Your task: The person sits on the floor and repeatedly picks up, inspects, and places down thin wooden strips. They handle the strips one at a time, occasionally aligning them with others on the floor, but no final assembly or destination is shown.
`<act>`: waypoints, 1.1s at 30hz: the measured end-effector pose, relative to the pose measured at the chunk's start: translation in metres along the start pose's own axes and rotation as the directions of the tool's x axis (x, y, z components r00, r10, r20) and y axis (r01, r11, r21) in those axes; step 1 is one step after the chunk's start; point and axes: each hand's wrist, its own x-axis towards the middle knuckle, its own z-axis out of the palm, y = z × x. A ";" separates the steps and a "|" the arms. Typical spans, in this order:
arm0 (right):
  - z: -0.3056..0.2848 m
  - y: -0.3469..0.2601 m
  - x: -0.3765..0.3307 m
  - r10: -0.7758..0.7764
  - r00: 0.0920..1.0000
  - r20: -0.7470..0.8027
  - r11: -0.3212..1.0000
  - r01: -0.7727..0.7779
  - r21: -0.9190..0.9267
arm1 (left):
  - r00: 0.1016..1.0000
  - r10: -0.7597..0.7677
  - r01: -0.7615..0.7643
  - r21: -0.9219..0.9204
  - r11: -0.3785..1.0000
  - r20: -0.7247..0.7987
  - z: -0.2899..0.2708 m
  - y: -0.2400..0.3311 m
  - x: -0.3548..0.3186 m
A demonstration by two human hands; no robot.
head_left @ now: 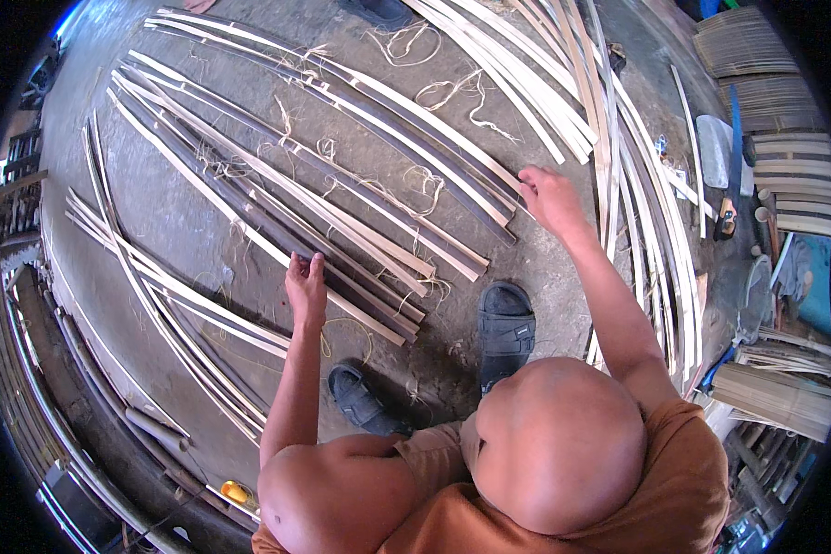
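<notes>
Long split bamboo strips, pale on one face and dark on another, lie in several loose bundles on the concrete floor. My left hand (307, 288) is on the nearer bundle, its fingers closed at the edge of a pale bamboo strip (364, 318). Thumb and fingertips point away from me, and the strip passes behind them. Farther right, my right hand (552, 200) pinches the near end of another bamboo strip (475, 152) in the far bundle. Between the hands lies a middle bundle (406, 210) with thin fibre ties around it.
Loose fibre ties (452, 88) lie on the floor. My sandals (506, 325) stand just before the bundle ends. More pale strips (651, 208) are heaped at the right, near a saw (733, 175) and stacked slats (794, 185). Poles (92, 388) line the left side.
</notes>
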 end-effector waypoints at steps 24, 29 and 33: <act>0.086 -0.158 -0.074 -0.404 0.835 0.375 0.887 0.256 0.385 | 0.986 0.067 0.012 0.471 0.882 -0.150 -0.030 -0.010 -0.004; 0.113 -0.183 -0.108 -0.570 0.740 0.358 0.819 0.546 0.176 | 0.986 0.040 0.022 0.363 0.931 -0.162 -0.039 -0.025 0.003; 0.127 -0.187 -0.114 -0.584 0.716 0.383 0.796 0.597 0.097 | 0.990 -0.088 0.092 0.033 0.995 -0.108 -0.055 -0.051 0.006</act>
